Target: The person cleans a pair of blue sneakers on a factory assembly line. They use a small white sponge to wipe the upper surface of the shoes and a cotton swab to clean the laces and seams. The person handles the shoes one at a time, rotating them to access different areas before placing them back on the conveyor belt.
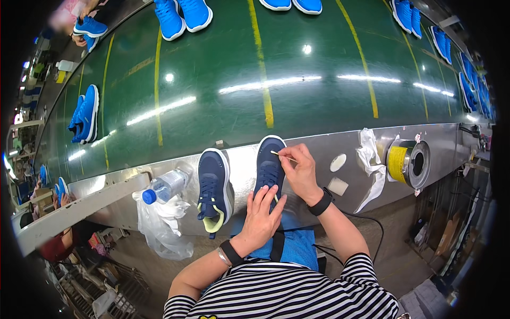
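Left hand (262,215) lying flat, fingers together and extended, pressing on the rear half of a navy sneaker (270,166) and clamping nothing. Right hand (303,171) pinching a thin pale stick (282,155) between thumb and fingertips, closed on it, tip touching the sneaker's toe area. Sneaker sitting toe-away on the steel counter (345,143), at its near edge, directly ahead of the striped shirt. Second navy sneaker (213,190) with yellow-green heel trim lying just beside it on the left, heel hanging over the counter edge. Clear water bottle (164,186) with blue cap lying on its side further left, touching a crumpled plastic bag (159,226) drooping off the edge. White rag (369,165) and yellow tape roll (406,162) resting to the right, two small pale pads (338,174) between them and the right hand. Green conveyor belt (223,69) beyond the counter carrying bright blue sneakers (183,16), well apart from the hands.
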Tool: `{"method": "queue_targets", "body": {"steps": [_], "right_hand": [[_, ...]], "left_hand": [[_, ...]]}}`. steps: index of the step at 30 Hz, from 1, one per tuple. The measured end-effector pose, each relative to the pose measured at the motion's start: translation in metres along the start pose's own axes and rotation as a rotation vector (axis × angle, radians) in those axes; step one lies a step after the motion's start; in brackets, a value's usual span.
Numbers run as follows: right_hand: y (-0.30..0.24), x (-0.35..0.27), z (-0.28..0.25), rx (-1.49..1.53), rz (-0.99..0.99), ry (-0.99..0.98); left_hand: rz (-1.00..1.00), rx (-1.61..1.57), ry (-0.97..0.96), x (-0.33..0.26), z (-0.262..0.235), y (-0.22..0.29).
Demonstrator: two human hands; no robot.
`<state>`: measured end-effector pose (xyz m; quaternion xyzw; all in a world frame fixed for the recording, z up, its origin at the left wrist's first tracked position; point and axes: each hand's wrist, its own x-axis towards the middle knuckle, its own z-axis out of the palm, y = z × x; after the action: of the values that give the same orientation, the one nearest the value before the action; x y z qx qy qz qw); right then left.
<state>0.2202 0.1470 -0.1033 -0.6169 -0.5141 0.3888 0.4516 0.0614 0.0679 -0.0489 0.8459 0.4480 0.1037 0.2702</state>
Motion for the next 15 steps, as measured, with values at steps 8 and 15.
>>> {"method": "queue_targets", "body": {"steps": [8,15], "right_hand": [[-0.0033,-0.0002,-0.0017,-0.031,-0.006,-0.013],[-0.0028,0.0034,0.0013,-0.030,-0.015,0.020]], "left_hand": [[-0.001,-0.001,0.006,-0.0002,0.0003,0.0002],[-0.003,0.007,0.002,0.0004,-0.0011,0.0012]]}}
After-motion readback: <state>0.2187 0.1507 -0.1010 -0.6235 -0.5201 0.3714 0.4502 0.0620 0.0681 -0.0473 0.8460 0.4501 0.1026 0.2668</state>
